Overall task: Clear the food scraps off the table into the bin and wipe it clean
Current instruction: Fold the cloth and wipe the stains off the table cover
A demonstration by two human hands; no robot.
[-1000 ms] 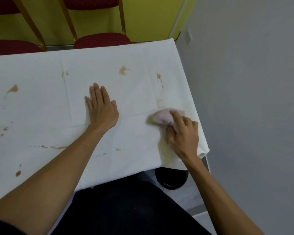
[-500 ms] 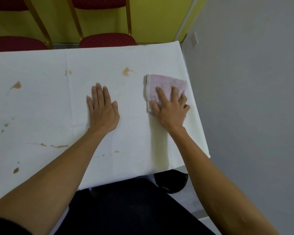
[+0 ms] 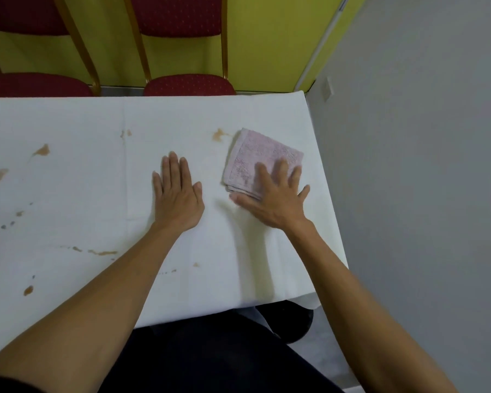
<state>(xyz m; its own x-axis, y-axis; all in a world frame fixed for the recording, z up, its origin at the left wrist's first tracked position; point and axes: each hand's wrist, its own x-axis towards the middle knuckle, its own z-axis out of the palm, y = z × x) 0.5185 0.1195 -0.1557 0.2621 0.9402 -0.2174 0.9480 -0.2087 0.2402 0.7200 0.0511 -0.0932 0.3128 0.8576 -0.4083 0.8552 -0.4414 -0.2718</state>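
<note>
At the right end of the desk (image 3: 68, 188), the right hand (image 3: 275, 199) is pressing flat on a folded cloth (image 3: 255, 154). Its fingers (image 3: 282, 168) are spreading wide and showing as a blur, so their tips are hard to make out. They are hiding the near right part of the cloth, while the thumb is lying off it on the white cover. The cloth is looking pink, soft and looped like towelling. It is folded into a rough square with stacked layers showing along its near left edge.

The left hand (image 3: 179, 197) is resting palm down, just left of the right hand and not touching the cloth. Its fingers (image 3: 173, 168) are lying straight and close together with the thumb angling out.

The white cover is lying smooth, with faint fold creases crossing it. A brown smear (image 3: 219, 134) is sitting just beside the cloth's far left corner, not touching it. More brown splashes (image 3: 43, 150) are dotting the left side, where the frame is cutting the desk off.

Under the near right corner, a dark rounded thing (image 3: 292, 321) is peeking out, mostly hidden by the hanging cover, and I cannot tell what it is. Beyond the far edge, two red padded chairs (image 3: 189, 85) with golden frames are standing, their backs cut off at the top.
</note>
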